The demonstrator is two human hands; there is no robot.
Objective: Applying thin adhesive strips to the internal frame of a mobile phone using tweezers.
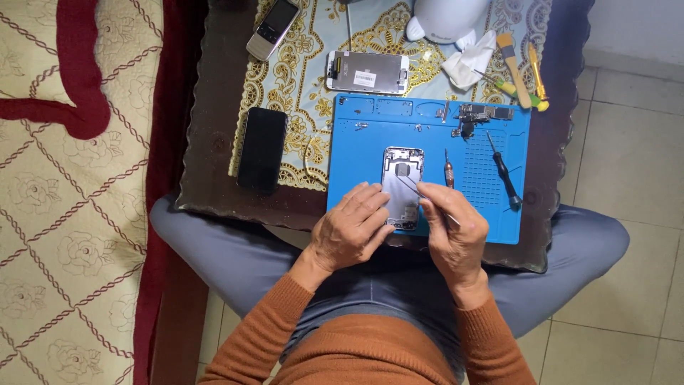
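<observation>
Two phones lie leftmost on the small glass-topped table (214,164): a silver keypad handset (273,28) and a black slab phone (262,150). On the blue silicone work mat (370,142) rests an opened silver phone shell (402,187). The left hand (350,229) presses curled fingers on its lower left edge. The right hand (456,232) pinches thin metal tweezers (419,191) whose tips reach into the shell. A black-handled screwdriver (504,171) lies further right.

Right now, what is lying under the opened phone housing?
The opened phone housing rests on the blue work mat. The left hand covers its lower left edge, hiding the mat there.
</observation>
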